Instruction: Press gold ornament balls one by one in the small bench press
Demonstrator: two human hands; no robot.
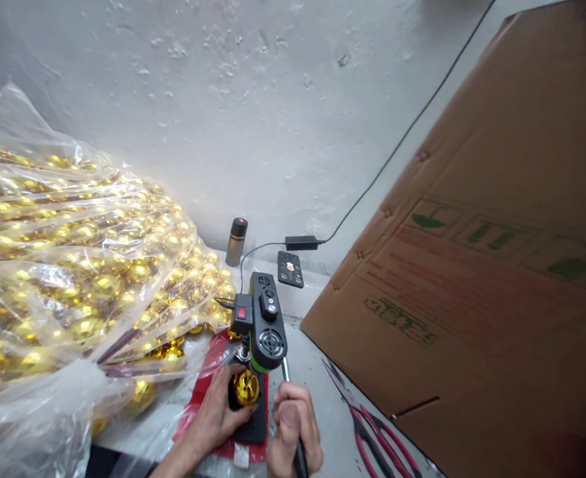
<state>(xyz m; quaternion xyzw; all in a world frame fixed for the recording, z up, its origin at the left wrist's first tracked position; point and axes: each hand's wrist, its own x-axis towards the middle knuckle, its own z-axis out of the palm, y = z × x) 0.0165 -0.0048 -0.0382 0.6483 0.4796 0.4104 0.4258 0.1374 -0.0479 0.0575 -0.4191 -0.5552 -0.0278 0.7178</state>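
Observation:
A small black and green press machine with a red switch stands on a dark base over a red sheet. My left hand pinches a shiny gold faceted ball under the machine's head. My right hand is closed in a fist round the machine's metal lever, thumb on top.
A big clear plastic bag full of gold balls fills the left. A large cardboard box leans at the right. Red-handled pliers lie beside it. A bronze cylinder, a black remote and a power adapter with cable sit by the wall.

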